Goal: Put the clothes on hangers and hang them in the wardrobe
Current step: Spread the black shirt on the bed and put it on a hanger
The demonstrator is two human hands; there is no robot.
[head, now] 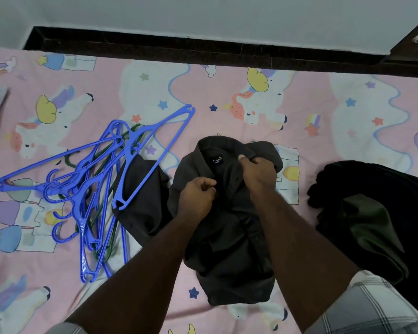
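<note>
Early going here, by the look of it: nothing is on a hanger yet, and no wardrobe interior shows from the head camera, so hanging is all still to come. The dark grey shirt (pixel 227 213) lies front-up in the middle of the bed (pixel 323 97), collar toward the far side, a small black label visible inside the neck. The left hand (pixel 198 198) is bunched over the placket just below the collar, fingers curled tight and pinching the cloth, while the right hand (pixel 258 172) grips the collar's right edge, thumb pressed on top. My read is that the neck is being opened to take a hanger. The fabric looks like a soft, matte woven cotton, creased and limp, bunched at the shoulders. To the left sits a tangled heap of blue plastic hangers (pixel 89 189), thin, glossy and rigid, with a few dark green hangers (pixel 106 165) threaded among them; one blue arm overlaps the shirt's left sleeve. On the right, well apart, waits a pile of dark clothes (pixel 372 213), black and olive, crumpled and unsorted. The bedsheet is smooth pink cotton printed with unicorns and stars.
</note>
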